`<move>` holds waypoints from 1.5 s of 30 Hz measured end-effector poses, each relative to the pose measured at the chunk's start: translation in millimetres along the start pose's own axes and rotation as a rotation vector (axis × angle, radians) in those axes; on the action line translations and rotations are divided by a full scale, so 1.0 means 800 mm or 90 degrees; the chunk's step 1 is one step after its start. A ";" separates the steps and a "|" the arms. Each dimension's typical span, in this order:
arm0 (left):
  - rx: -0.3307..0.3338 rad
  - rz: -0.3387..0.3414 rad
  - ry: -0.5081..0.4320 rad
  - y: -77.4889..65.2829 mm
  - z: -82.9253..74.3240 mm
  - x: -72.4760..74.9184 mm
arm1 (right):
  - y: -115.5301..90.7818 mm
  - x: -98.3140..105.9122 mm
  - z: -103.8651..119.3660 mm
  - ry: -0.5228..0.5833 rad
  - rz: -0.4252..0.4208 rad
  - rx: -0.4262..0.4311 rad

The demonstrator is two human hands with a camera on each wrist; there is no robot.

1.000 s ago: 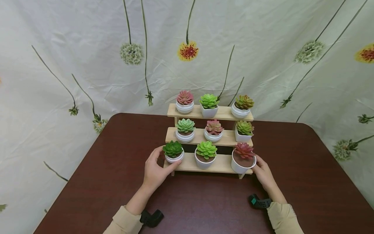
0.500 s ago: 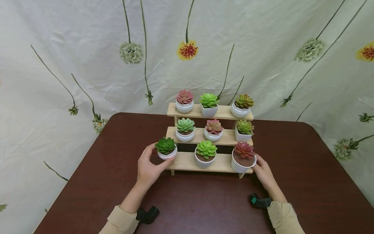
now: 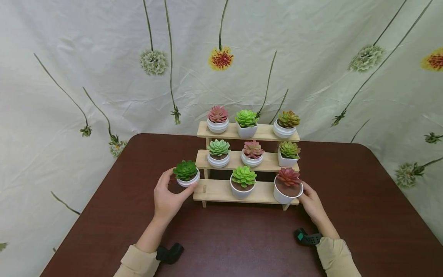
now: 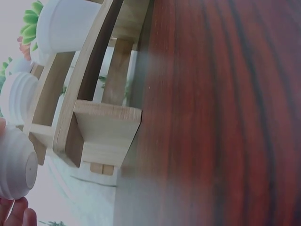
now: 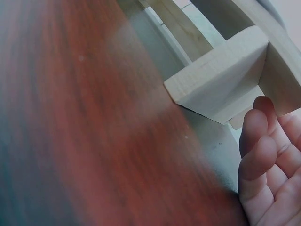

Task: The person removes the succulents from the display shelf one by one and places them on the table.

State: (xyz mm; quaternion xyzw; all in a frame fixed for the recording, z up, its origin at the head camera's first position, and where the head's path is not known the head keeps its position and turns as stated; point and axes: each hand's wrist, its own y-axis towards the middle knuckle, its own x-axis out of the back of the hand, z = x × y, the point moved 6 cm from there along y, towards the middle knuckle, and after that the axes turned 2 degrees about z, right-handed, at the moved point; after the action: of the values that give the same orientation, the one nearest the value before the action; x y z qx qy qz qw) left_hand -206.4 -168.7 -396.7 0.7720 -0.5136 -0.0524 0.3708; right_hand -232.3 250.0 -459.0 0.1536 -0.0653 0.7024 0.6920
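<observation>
My left hand (image 3: 169, 200) holds a white ribbed pot with a dark green succulent (image 3: 185, 171), thumb on the near side and fingers at the far side. In the left wrist view the pot's bare underside (image 4: 31, 170) shows, off the wooden stand. My right hand (image 3: 310, 200) is at the right end of the three-tier stand (image 3: 264, 192), beside a white pot with a red succulent (image 3: 288, 182) on the bottom shelf. Right wrist view: bent fingers (image 5: 263, 155) lie right at the shelf's end; the thumb is hidden, so I cannot tell what they grip.
A light green succulent (image 3: 243, 181) stands mid bottom shelf, with bare wood (image 3: 211, 190) left of it. The middle (image 3: 235, 161) and top shelves (image 3: 264, 132) each bear three potted succulents. The dark table (image 3: 242, 238) meets a flowered cloth (image 3: 104, 77) behind.
My left hand has carried the dark green succulent off the bottom shelf's left end, leftward and slightly away. The right hand has hardly moved.
</observation>
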 end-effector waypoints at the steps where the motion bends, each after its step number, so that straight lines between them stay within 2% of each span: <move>1: 0.005 -0.004 0.001 0.000 0.002 0.001 | 0.000 0.000 0.000 0.000 0.001 0.001; 11: 0.090 -0.023 0.011 0.001 0.026 0.013 | 0.000 0.000 -0.002 -0.014 0.003 -0.004; 21: 0.198 0.005 0.050 -0.003 0.052 0.014 | 0.000 0.001 -0.004 -0.018 -0.003 -0.010; 28: 0.258 0.040 0.063 -0.007 0.063 0.012 | 0.000 0.001 -0.003 -0.009 -0.002 -0.001; 45: 0.334 0.115 0.103 -0.016 0.079 0.008 | 0.001 0.000 0.001 0.000 -0.002 0.001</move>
State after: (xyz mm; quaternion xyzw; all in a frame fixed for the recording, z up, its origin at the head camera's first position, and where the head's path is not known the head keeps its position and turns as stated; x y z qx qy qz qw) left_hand -223.2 -204.2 -447.9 0.7943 -0.5452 0.1768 0.2015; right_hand -232.9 249.9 -458.0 0.1541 -0.0641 0.7014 0.6930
